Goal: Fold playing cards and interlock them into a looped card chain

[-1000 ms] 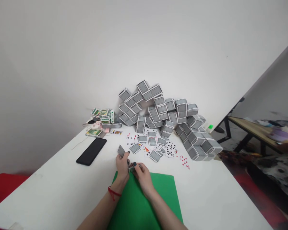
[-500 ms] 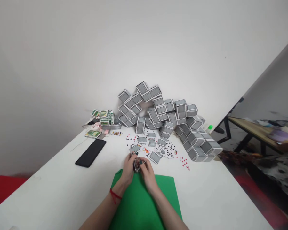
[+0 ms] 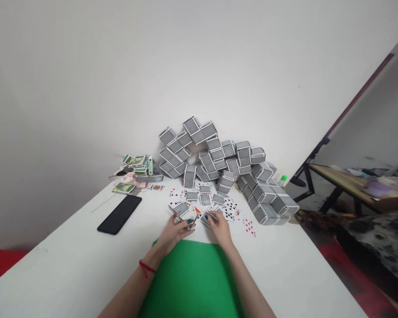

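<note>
A pale wall (image 3: 86, 88) backs the scene, and the white counter (image 3: 63, 265) spreads below it toward the person. Along the wall leans a jagged stack of card blocks (image 3: 214, 154), peaking near the middle and ending in a bulky cluster at the right. A green sheet (image 3: 192, 282) covers the near edge between the forearms. At the left are a loose pile of green boxes (image 3: 142, 164) and, nearer the person, a black phone (image 3: 120, 214) lying slantwise. In the middle the left hand (image 3: 175, 232) and the right hand (image 3: 220, 227) work near each other, just beyond the sheet. The left grip is clamped on folded cards (image 3: 195, 219), their ends turned up; how many there are is too small to tell. A grey-backed card (image 3: 204, 220) lies just to the right of that grip, directly under the right fingertips, so the right hand is plainly the nearer one. Its long axis seems slanted, though the fingers hide too much to be sure. The right grip touches this card; whether it pinches it cannot be told. Past both hands lie the scattered cards (image 3: 230, 207), some face up and others back up.
</note>
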Demonstrator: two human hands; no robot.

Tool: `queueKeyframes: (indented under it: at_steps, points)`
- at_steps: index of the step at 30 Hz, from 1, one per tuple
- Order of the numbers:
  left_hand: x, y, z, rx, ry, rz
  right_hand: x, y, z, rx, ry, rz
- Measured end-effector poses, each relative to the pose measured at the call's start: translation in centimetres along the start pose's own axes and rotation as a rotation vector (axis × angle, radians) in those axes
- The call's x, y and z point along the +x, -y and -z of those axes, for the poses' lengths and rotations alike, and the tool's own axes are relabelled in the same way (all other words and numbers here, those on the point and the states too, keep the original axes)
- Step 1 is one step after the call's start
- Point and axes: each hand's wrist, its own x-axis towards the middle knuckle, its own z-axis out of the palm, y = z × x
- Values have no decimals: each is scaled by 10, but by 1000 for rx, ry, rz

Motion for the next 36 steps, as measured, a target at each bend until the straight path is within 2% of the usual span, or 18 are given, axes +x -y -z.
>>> queueKeyframes:
  at_steps: [4,8,13,16,20,26,31,36]
  points:
    - [8,1,8,-21,-45,-31,9,-19,11,-353,45,-28]
    - [9,-2,11,-34,-54,-65,13,-18,8,-544,115,-86]
    - [9,-7,12,-63,-49,-57,21,-14,6,-591,153,-110]
    - [10,-9,12,-50,-88,-63,29,-11,5,-613,154,-81]
    - [13,-13,14,-5,-176,-101,45,3,-4,-654,193,110]
    - [12,-13,15,17,-167,-85,70,22,-31,-692,352,280]
    - [16,-7,16,35,-174,-62,91,26,-49,-790,372,242]
    - [19,-6,17,63,-176,-41,98,28,-55,-903,355,131]
